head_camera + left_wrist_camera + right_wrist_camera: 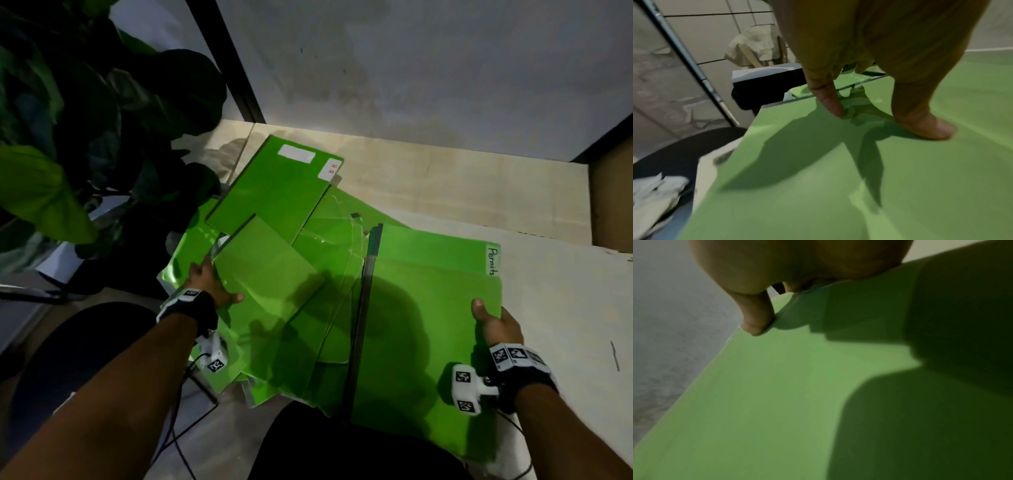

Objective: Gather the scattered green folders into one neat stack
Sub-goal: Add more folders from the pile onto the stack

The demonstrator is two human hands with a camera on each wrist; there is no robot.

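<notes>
- Several green folders lie fanned and overlapping on a pale wooden table (445, 178); its far half and right side are bare, and a grey wall closes off the back.
- Plant (68, 120): broad dark leaves crowd the table's left edge, leaving little room on that side.
- Permits folder (428, 325): largest sheet showing, flat and matte, a dark spine strip along its left edge and a white handwritten tab at the far right corner; its near edge juts past the table toward the person.
- HR folder (274, 192): rigid, glossy, lying slantwise at the far end of the heap, with two white labels; its near corner is covered by another sheet.
- Loose green sheet (267, 270): tilted, resting over clear-fronted folders whose outlines are hard to make out under the glare.
- Right hand (496, 325): holds the right edge of the Permits folder, thumb on top; the fingers are hidden beneath.
- Left hand (209, 284): grips the left edge of the loose green sheet, thumb on top and fingers tucked under; the wrist view shows a thumb and a fingertip pressed on green card.
</notes>
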